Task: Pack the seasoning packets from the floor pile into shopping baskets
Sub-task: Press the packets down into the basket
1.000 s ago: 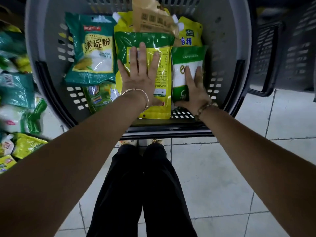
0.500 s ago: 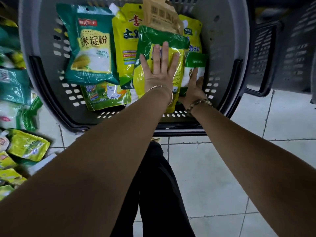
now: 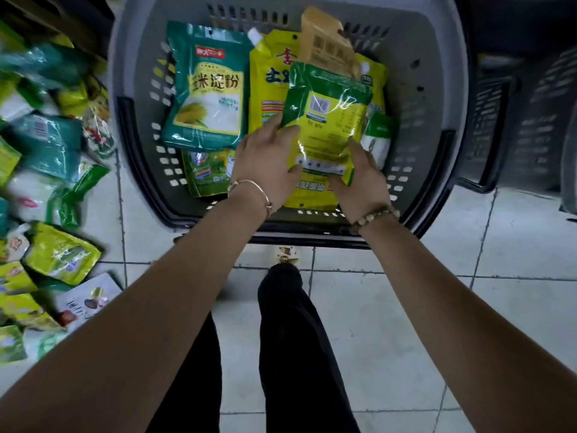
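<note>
Since half a second ago the left hand (image 3: 265,164) has slid off the face of the green-and-yellow packet (image 3: 327,120) to its 9 o'clock edge, and the right hand (image 3: 362,179) has left the small green-and-white packet (image 3: 377,135) to take the same packet's 4 o'clock corner. Both hands now clamp it, fingers curled behind and thumbs on the front, and its printed back faces the camera. It sits inside the grey basket (image 3: 431,73), at 12 o'clock from the person, over the other goods.

Behind it in the basket lie a yellow spouted pouch (image 3: 271,79) and a tan packet (image 3: 324,35) toward 12 o'clock. A teal starch packet (image 3: 206,89) lies at 10 o'clock from the held one, overlapping a small green pouch (image 3: 207,173) near the basket's front wall.

The floor pile (image 3: 46,151) of green, teal and yellow packets spreads at 9 o'clock, just beside the basket. A dark basket (image 3: 499,120) stands at 2 o'clock. A thin bangle (image 3: 253,189) circles the left wrist, a beaded bracelet (image 3: 374,214) the right. Black trousers (image 3: 299,339) show at 6 o'clock above the pale tiled floor (image 3: 390,307).
</note>
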`<state>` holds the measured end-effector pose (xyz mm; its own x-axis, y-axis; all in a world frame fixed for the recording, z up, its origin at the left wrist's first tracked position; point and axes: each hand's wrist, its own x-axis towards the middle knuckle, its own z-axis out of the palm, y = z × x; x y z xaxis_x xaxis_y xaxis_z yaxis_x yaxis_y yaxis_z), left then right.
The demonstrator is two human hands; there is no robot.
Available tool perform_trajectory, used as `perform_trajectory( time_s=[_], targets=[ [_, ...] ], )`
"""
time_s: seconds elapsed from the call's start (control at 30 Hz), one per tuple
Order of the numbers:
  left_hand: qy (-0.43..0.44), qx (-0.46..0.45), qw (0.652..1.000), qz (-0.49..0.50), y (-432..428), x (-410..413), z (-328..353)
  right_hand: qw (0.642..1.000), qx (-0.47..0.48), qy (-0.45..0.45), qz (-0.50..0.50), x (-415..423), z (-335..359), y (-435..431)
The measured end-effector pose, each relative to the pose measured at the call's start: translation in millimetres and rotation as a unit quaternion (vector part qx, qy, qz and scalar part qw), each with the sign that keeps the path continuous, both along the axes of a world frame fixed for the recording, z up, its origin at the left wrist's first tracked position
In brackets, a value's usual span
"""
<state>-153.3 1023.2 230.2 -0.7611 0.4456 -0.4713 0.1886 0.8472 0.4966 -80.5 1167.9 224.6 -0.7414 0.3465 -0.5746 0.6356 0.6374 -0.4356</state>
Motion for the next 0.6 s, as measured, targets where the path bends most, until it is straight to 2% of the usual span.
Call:
perform_trajectory(
  time_s=[0.13,0.3,0.4,0.6],
  targets=[
    [-0.018,0.083,0.985,0.15,-50.0,4.2,15.0,0.997,-0.004,0.067,0.032,-16.2,23.6,-42.2],
    [0.028,0.108,0.966,0.233,-134.9,7.6,36.7,0.989,-0.015,0.111,0.094,-36.0,41.0,-125.9],
    [0.022,0.105,0.956,0.273,-195.2,13.6,46.8,0.982,-0.004,0.131,0.136,-43.6,45.2,-184.1],
    [0.01,0.08,0.929,0.362,-316.1,36.2,59.8,0.97,-0.042,0.066,0.231,-57.3,50.9,-297.0]
  ],
)
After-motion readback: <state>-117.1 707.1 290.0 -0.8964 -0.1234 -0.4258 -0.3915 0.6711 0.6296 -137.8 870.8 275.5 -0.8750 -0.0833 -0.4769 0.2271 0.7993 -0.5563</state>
